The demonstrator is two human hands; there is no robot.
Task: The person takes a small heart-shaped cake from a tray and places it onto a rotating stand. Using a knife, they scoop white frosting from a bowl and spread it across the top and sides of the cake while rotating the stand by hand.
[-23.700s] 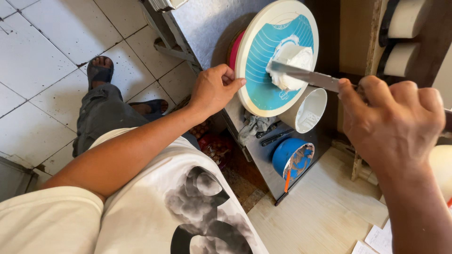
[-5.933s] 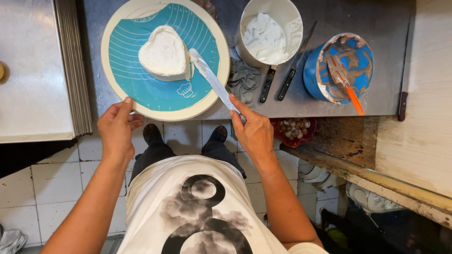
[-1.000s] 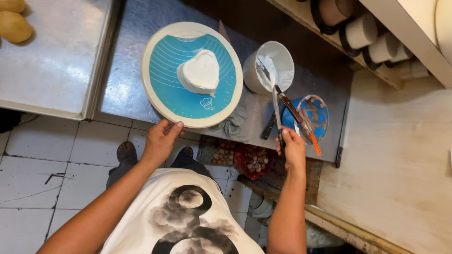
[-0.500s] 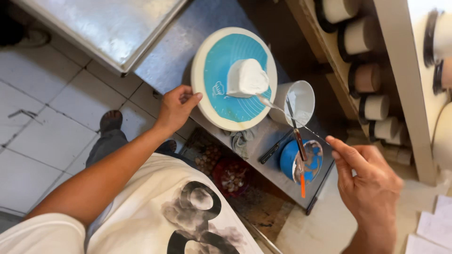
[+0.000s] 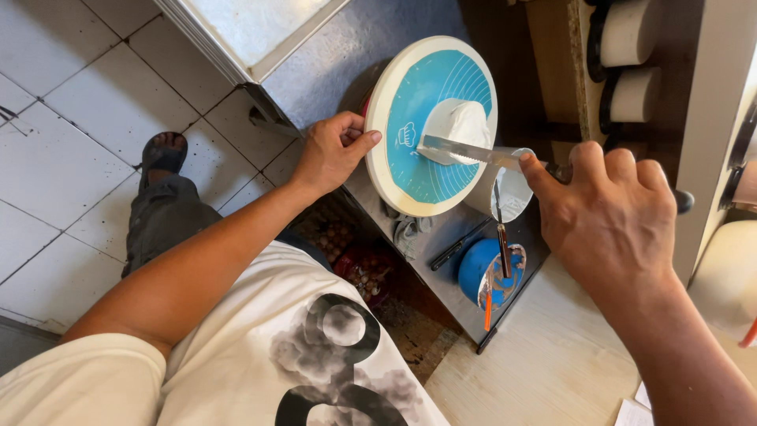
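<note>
While the small white heart-shaped cake [image 5: 464,126] on the round cream turntable with its blue mat [image 5: 430,126] already looks coated, the smoothing seems unfinished. The right hand [image 5: 611,217] is closed around the long metal spatula [image 5: 471,151], blade laid against the cake. The left hand [image 5: 335,150] pinches the turntable's rim; the spatula's handle and the cake's far side are hidden.

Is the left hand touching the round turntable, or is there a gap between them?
Touching. The head view shows the left hand gripping the turntable's cream rim: the thumb lies against its edge and the fingers curl behind it, with no gap visible.
</note>
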